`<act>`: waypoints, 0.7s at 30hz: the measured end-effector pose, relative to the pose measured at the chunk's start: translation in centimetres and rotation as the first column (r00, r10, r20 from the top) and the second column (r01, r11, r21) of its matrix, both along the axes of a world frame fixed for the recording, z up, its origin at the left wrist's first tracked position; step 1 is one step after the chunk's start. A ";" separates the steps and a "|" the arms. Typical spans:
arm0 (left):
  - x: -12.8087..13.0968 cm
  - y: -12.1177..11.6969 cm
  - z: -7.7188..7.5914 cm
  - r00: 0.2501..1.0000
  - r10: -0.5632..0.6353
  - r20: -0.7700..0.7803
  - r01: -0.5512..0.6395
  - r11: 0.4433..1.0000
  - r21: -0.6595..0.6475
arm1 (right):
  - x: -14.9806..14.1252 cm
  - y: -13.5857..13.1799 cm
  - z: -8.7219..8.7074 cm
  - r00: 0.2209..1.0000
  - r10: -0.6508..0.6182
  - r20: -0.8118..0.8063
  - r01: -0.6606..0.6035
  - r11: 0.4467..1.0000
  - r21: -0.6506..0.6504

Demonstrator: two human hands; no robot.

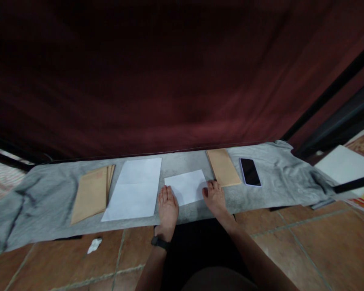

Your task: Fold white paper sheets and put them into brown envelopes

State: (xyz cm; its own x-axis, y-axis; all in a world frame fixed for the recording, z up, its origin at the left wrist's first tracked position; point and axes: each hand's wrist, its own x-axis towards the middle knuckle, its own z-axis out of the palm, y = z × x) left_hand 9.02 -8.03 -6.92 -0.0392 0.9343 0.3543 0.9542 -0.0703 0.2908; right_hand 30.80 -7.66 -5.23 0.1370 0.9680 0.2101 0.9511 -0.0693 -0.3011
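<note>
A small white sheet of paper [186, 186], perhaps folded, lies flat on the grey cloth in front of me. My left hand [168, 208] rests at its left edge, fingers stretched out and close together. At the right edge lies my right hand [215, 198], thumb apart and fingers slightly bent, touching the paper's side without a visible grip. A larger stack or sheet of white paper [133, 190] with a faint crease is left of my left hand. Just beyond my right fingers is a brown envelope [223, 166].
Several brown envelopes [91, 194] overlap at the left. A phone [250, 172] with a dark screen lies at the right. The grey cloth [276, 173] covers a narrow surface before a dark red curtain [182, 89]. A crumpled white scrap [94, 245] is on the tiled floor [133, 250].
</note>
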 end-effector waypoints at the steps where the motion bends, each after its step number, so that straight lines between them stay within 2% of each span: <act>1: 0.0 0.0 0.0 1.000 -0.005 0.005 0.005 1.000 0.002 | 0.0 0.1 0.2 1.000 -0.006 -0.009 0.006 1.000 -0.011; 8: -0.1 0.0 0.4 1.000 -0.001 -0.021 0.001 1.000 0.000 | 0.6 0.6 0.3 0.997 -0.021 -0.080 0.017 0.999 -0.048; 12: 0.7 -0.7 1.1 0.998 -0.052 -0.018 0.053 0.998 0.022 | 0.4 0.2 0.3 0.997 0.004 -0.081 -0.002 0.999 0.033; 14: 1.5 -1.6 1.4 0.992 -0.126 -0.017 0.126 0.992 0.023 | -0.2 -0.4 0.3 0.994 0.073 -0.081 -0.066 0.993 0.093; 16: 2.4 -2.8 1.4 0.980 -0.197 -0.021 0.197 0.980 0.006 | -1.1 -1.4 0.2 0.976 0.195 -0.093 -0.183 0.975 0.123; 19: 3.5 -4.6 1.0 0.968 -0.249 -0.036 0.248 0.968 -0.039 | -2.6 -3.3 -0.1 0.919 0.380 -0.102 -0.368 0.922 0.118; 21: 3.8 -5.4 0.8 0.959 -0.277 -0.053 0.273 0.960 -0.068 | -3.2 -4.4 -0.3 0.888 0.452 -0.084 -0.444 0.891 0.099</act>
State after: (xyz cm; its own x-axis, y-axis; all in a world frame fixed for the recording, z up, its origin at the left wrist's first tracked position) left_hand 12.82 -13.46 -6.09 0.2426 0.9251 0.2920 0.9165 -0.3172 0.2437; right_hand 27.56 -12.04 -5.53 -0.2828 0.9135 0.2926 0.8396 0.3832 -0.3849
